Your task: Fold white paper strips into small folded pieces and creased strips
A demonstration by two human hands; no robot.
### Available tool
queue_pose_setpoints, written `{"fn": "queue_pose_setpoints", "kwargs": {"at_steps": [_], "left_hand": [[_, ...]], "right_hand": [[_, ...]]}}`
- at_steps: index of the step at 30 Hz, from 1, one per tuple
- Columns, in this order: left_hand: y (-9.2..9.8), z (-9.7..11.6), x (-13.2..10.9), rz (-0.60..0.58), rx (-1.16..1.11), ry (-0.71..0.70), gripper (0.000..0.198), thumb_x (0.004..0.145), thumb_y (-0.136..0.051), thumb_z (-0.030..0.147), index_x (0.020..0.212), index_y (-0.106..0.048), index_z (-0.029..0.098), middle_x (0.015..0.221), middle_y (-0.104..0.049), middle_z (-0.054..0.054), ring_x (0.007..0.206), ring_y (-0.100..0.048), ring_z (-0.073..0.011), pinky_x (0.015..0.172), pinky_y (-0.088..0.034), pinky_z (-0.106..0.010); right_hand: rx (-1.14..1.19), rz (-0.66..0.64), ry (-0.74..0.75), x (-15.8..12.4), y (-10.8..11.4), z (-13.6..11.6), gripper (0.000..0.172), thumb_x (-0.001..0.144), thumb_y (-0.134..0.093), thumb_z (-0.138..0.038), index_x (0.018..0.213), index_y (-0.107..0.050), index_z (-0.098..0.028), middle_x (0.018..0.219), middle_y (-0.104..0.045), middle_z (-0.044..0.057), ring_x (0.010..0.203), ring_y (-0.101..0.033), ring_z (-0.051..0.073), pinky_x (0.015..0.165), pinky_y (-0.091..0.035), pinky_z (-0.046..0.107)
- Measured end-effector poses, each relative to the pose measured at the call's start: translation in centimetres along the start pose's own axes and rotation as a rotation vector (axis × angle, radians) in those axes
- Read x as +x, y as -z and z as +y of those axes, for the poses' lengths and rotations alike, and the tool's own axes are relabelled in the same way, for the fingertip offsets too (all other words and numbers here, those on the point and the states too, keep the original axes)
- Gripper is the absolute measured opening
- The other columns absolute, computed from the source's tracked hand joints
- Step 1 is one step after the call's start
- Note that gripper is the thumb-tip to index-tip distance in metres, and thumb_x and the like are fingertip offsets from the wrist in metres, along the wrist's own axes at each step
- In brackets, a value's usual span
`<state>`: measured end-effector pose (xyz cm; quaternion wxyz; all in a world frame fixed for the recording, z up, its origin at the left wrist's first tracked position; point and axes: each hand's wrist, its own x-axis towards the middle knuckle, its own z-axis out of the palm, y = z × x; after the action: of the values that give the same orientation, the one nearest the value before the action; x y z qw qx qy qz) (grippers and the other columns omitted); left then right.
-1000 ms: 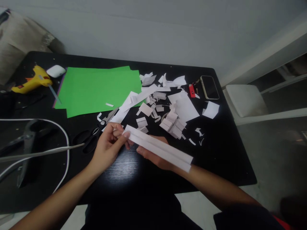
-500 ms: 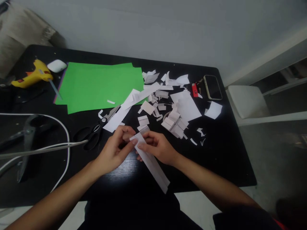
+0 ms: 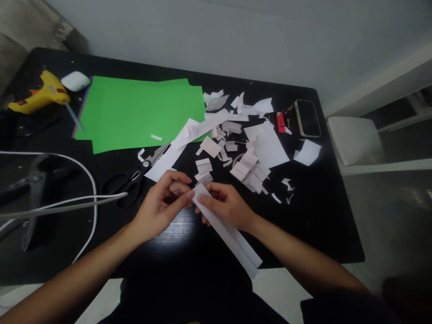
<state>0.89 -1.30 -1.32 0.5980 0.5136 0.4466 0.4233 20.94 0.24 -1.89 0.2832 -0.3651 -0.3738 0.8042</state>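
A long white paper strip (image 3: 232, 240), creased lengthwise, slants from my fingers down toward the table's front edge. At its upper end, my left hand (image 3: 165, 200) pinches the edge between thumb and fingertips. My right hand (image 3: 227, 204) grips the strip just below, thumb on top and fingers underneath. Small folded paper pieces (image 3: 203, 166) lie just beyond my fingertips. To the right of them is a heap of folded paper pieces (image 3: 248, 171) on a round object that is mostly hidden. Black-handled scissors (image 3: 135, 177) rest left of my left hand, partly against a paper strip.
Green sheets (image 3: 141, 112) lie at the back left, near a yellow glue gun (image 3: 50, 92) and a white case (image 3: 76, 81). A white cable (image 3: 96, 198) loops at left. Paper scraps (image 3: 216, 100), a red lighter (image 3: 281, 122) and a phone (image 3: 308, 118) are at the back right.
The paper strip's lower end has swung to the right and its fold looks wider apart. Both hands keep hold near its top. The whole view has shifted slightly.
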Motion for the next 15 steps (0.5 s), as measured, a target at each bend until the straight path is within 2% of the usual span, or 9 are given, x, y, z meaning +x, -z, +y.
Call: {"fn": "queue_pose_setpoints", "kwargs": {"at_steps": [15], "left_hand": [[0.10,-0.28,-0.01,-0.025,0.005,-0.009,0.013,0.099,-0.065,0.020,0.108,-0.056,0.019,0.073,-0.070,0.003,0.068,-0.069,-0.0105,0.067,-0.057,-0.021]], "right_hand": [[-0.037,0.017,-0.009,-0.04,0.19,-0.07,0.029,0.086,-0.080,-0.040,0.086,-0.064,-0.016,0.072,-0.072,-0.001,0.052,-0.065,0.009,0.048,-0.054,0.019]]}}
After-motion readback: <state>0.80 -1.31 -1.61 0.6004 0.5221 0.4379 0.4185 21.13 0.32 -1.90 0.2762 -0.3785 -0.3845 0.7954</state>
